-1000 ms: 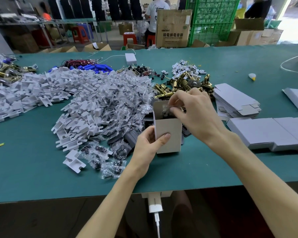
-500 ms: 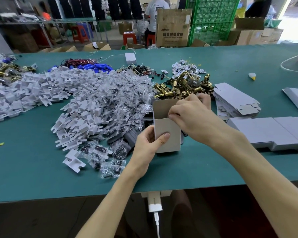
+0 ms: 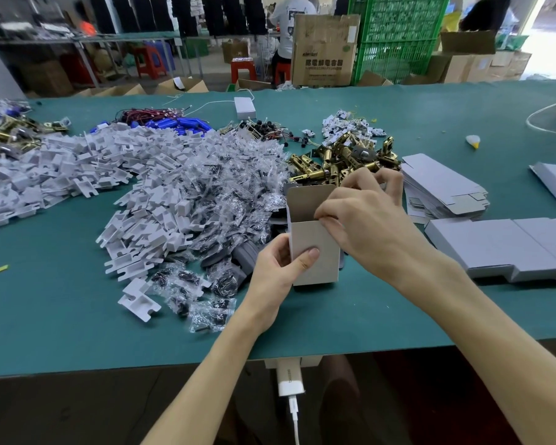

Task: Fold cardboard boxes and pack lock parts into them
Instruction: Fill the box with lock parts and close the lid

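The cardboard box (image 3: 315, 252) stands upright on the green tabletop (image 3: 77, 316), top flap open. The left hand (image 3: 276, 277) grasps its lower side, thumb on the front. The right hand (image 3: 366, 220) pinches its top edge with curled fingers (image 3: 334, 223). Brass lock parts (image 3: 334, 162) lie at 12 o'clock, flat box blanks (image 3: 443, 187) at 2 o'clock.

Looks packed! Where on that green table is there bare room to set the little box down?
Bare mat lies along the front edge, left of the left hand and below the white plastic pieces. Another patch lies at far right, beyond the flat box blanks. Crowded: the middle, under bagged screws and brass latches behind the box.
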A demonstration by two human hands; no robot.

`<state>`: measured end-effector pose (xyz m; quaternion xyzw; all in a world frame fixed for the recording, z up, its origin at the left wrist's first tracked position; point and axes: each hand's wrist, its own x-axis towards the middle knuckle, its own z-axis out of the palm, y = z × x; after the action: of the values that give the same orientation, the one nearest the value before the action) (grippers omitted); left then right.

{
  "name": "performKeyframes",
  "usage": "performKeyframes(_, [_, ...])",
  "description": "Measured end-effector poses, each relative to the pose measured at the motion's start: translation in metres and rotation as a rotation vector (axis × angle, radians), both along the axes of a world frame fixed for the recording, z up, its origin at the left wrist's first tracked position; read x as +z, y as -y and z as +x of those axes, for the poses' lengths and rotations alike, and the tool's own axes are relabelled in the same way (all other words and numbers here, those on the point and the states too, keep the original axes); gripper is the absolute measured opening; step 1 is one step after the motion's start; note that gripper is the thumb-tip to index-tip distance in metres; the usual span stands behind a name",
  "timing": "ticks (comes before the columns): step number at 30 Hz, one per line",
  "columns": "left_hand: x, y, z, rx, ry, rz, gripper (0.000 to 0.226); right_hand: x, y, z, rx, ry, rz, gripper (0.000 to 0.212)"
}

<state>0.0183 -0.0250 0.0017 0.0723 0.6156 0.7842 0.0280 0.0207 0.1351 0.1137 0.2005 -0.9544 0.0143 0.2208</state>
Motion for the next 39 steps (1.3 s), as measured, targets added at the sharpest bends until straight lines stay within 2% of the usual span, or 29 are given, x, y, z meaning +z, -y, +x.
performKeyframes(6, [0.000,0.000,0.000,-0.004,-0.006,0.006,0.040,-0.004,0.002,-0.003,-0.038,0.041,0.037,0.022])
performKeyframes(11, [-0.001,0.000,0.001,-0.013,-0.014,0.003,0.039,-0.008,0.009,-0.005,-0.074,0.246,0.113,0.022])
performKeyframes(13, [0.000,0.000,0.001,-0.020,-0.019,0.003,0.038,-0.010,0.008,-0.006,-0.079,0.273,0.100,0.021])
performKeyframes(16, [0.000,0.001,0.001,-0.022,-0.028,0.000,0.039,-0.008,0.008,-0.005,-0.082,0.282,0.085,0.023])
performKeyframes(26, [0.000,0.000,0.001,0.010,-0.039,-0.004,0.047,0.000,0.002,0.010,-0.018,0.138,0.013,0.020])
performKeyframes(28, [0.001,0.000,0.002,0.039,-0.067,0.004,0.050,-0.002,-0.002,0.011,0.043,0.057,-0.086,0.015])
performKeyframes(30, [0.001,-0.001,0.001,0.066,-0.104,0.016,0.054,-0.005,-0.006,0.011,0.123,-0.010,-0.272,0.010])
performKeyframes(32, [0.001,0.000,0.001,0.082,-0.138,0.027,0.062,-0.010,-0.009,0.011,0.147,-0.037,-0.456,0.018])
performKeyframes(36, [0.003,0.001,0.003,0.081,-0.192,0.039,0.063,-0.028,-0.013,0.005,0.128,0.077,-0.696,0.037])
performKeyframes(39, [0.003,0.001,0.003,0.094,-0.207,0.032,0.063,-0.041,-0.015,0.001,0.115,0.160,-0.819,0.038])
